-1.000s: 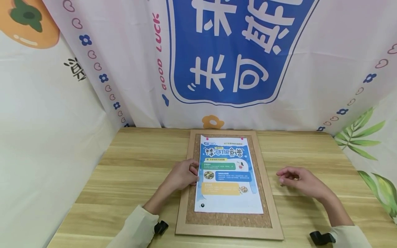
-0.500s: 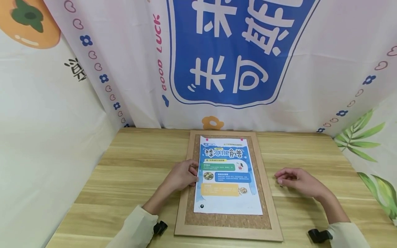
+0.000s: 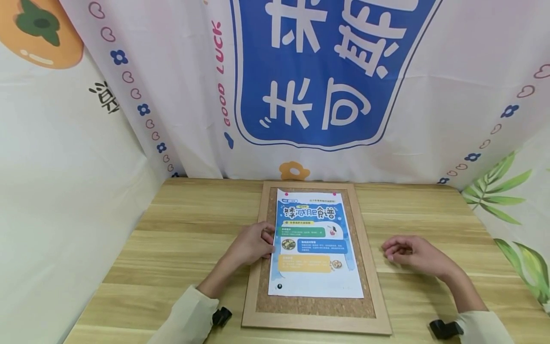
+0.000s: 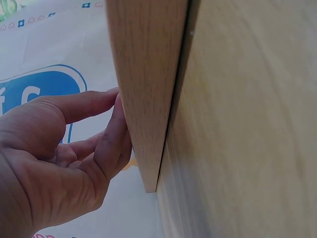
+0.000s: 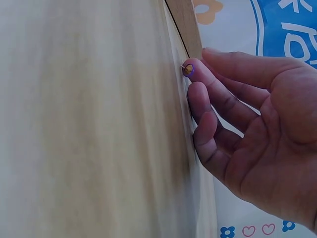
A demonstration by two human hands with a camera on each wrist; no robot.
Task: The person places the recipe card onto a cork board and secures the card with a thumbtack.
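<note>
A sheet of printed paper [image 3: 301,282] with blue artwork lies on a framed corkboard [image 3: 318,306], two pink push pins [image 3: 286,194] at its top corners. At the paper's left edge, my left hand [image 3: 253,243] bends its fingers over the frame [image 4: 148,74]; its thumb and index finger meet, but their tips are partly hidden, so I cannot tell what they hold. Off the board's right side, my right hand [image 3: 414,255] hovers low with loosely bent fingers. A tiny gold-and-purple thumbtack [image 5: 188,70] shows in front of its index fingertip, the thumb apart from it.
Beneath the board is a wood-grain table [image 3: 180,229]. A printed cloth [image 3: 189,119] hangs behind the table's back edge, and further cloth walls [image 3: 64,191] stand at both sides. A black wrist mount [image 3: 444,329] sits on the right sleeve.
My right hand first drifts slightly left, then dips a little back toward me. The left hand keeps its place at the paper's edge, and the board stays put.
</note>
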